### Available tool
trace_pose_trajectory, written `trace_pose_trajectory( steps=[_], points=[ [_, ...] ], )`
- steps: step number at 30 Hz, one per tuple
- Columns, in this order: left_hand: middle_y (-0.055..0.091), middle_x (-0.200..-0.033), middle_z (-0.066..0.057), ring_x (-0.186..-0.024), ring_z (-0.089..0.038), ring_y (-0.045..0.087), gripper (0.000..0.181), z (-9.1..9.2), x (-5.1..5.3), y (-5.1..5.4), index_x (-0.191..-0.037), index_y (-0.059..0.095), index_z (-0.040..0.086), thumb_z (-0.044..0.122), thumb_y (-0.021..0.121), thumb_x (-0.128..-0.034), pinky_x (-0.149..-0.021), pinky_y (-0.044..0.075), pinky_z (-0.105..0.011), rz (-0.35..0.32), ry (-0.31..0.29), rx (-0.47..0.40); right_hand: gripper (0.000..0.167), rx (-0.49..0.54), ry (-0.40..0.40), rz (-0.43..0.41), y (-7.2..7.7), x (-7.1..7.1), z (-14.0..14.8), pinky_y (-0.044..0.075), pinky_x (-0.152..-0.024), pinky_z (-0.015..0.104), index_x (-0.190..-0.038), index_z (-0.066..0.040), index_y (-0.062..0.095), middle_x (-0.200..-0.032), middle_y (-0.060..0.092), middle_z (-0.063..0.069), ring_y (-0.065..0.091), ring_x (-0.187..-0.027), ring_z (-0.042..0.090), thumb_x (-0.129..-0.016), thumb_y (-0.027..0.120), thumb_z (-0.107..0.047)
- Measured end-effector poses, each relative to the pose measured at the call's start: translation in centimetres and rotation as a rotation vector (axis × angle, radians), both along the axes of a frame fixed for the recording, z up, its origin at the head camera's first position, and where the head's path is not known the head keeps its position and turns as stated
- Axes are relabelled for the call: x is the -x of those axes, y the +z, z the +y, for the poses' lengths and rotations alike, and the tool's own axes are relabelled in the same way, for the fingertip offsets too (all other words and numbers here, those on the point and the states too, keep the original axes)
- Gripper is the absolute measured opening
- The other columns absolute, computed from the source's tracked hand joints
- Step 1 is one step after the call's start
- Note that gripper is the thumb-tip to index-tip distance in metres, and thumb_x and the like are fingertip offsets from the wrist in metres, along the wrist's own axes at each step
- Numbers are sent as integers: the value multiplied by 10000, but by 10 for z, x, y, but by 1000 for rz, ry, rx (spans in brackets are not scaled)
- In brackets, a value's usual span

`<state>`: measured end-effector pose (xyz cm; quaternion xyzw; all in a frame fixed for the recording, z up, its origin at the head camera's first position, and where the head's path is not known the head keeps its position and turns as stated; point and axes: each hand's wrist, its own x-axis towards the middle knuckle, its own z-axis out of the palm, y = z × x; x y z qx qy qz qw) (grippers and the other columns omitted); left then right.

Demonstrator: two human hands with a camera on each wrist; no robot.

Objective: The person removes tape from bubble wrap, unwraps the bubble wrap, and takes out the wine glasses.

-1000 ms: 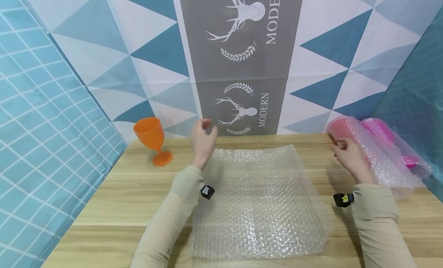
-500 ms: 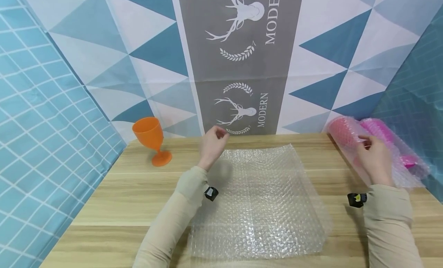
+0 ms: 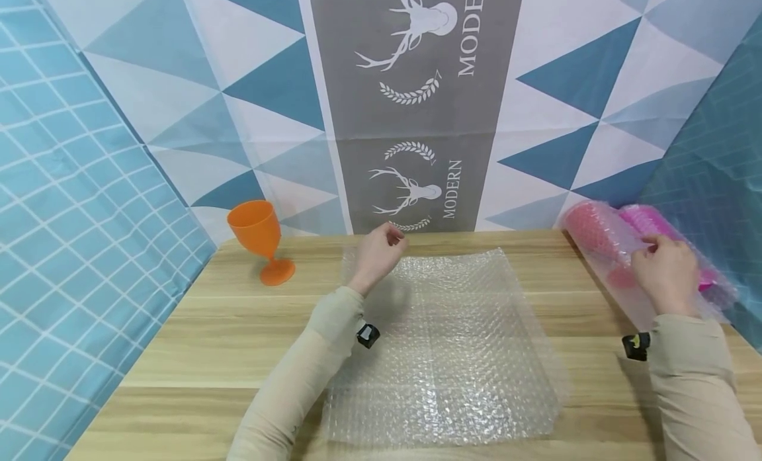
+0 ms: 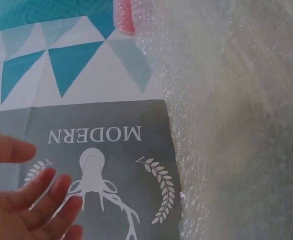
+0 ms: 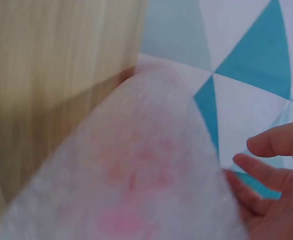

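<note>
1. The right hand point(image 3: 667, 274) partly hides the pink bundle point(image 3: 651, 219), near the red bundle point(image 3: 594, 228); contact is unclear.
2. Its thumb and fingers stand apart.
3. The left hand point(image 3: 378, 256), fingers loosely parted, hangs over bubble wrap point(image 3: 452, 348) on the table point(image 3: 196, 362).

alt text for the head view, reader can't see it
A person's right hand is over two pink bubble-wrapped bundles on a wooden table, the left hand over the far edge of a bubble-wrap sheet. An orange goblet stands at left.
</note>
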<state>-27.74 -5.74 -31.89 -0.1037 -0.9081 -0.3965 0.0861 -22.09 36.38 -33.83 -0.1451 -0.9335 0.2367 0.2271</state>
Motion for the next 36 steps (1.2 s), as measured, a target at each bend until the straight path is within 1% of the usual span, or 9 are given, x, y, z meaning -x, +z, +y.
trace_pose_trajectory(
  steps=[4, 7, 10, 14, 17, 22, 27, 32, 36],
  points=[
    [648, -929, -35, -850, -167, 585, 202, 3, -2, -2, -1003, 625, 108, 234, 563, -857, -759, 471, -293, -29, -117, 17, 516, -56, -15, -128, 2, 0, 9, 208, -813, 671, -1193, 213, 319, -1174, 204, 505, 193, -1076, 629, -850, 402, -163],
    [650, -939, -42, -862, -168, 586, 208, 5, -2, -3, -1012, 623, 99, 231, 552, -867, -764, 470, -289, -42, -167, 39, 598, -71, -44, -192, 2, 1, 16, 183, -859, 681, -1198, 267, 214, -1221, 130, 508, 135, -1124, 624, -846, 398, -179],
    [647, -945, -44, -864, -169, 582, 223, 8, -3, -3, -1027, 620, 90, 231, 541, -875, -764, 468, -287, -56, -182, 62, 607, -80, -61, -203, -2, 2, 24, 135, -926, 678, -1213, 272, 167, -1255, 99, 501, 93, -1176, 612, -854, 358, -178],
    [646, -957, -48, -868, -169, 581, 240, 12, -4, -6, -1037, 620, 78, 242, 538, -882, -767, 471, -284, -82, -211, 92, 554, -103, -44, -193, -6, 2, 34, 55, -975, 679, -1276, 231, 148, -1287, 68, 489, 38, -1227, 599, -890, 255, -152],
    [649, -952, -51, -858, -165, 582, 237, 16, -4, -10, -1024, 624, 72, 243, 542, -882, -754, 473, -273, -89, -234, 108, 549, -113, -38, -213, -7, 0, 39, 15, -999, 672, -1322, 206, 107, -1332, 19, 458, -28, -1272, 565, -895, 203, -125],
    [653, -939, -48, -842, -157, 582, 226, 21, -6, -14, -1014, 628, 68, 233, 541, -885, -745, 472, -265, -67, -234, 121, 591, -109, -28, -265, -9, -2, 44, 2, -1004, 672, -1316, 235, 38, -1352, -45, 450, -94, -1287, 546, -883, 219, -124],
    [653, -928, -46, -845, -165, 585, 217, 24, -7, -15, -1000, 636, 69, 223, 540, -881, -761, 472, -281, -53, -229, 113, 658, -136, 13, -272, -11, -4, 46, 22, -974, 695, -1291, 269, 1, -1313, -27, 496, -63, -1255, 591, -876, 286, -154],
    [656, -949, -37, -875, -162, 589, 228, 27, -8, -17, -1010, 640, 79, 239, 540, -883, -776, 471, -277, -74, -238, 108, 633, -196, 78, -168, -15, -3, 39, 99, -942, 695, -1238, 311, 132, -1226, 123, 534, 93, -1174, 642, -865, 351, -151],
    [656, -961, -38, -876, -157, 591, 227, 32, -9, -20, -1016, 638, 78, 235, 540, -884, -770, 471, -269, -107, -256, 99, 570, -211, 163, -148, -17, -1, 32, 193, -889, 682, -1143, 330, 228, -1123, 210, 513, 206, -1034, 637, -881, 367, -158]
  ],
)
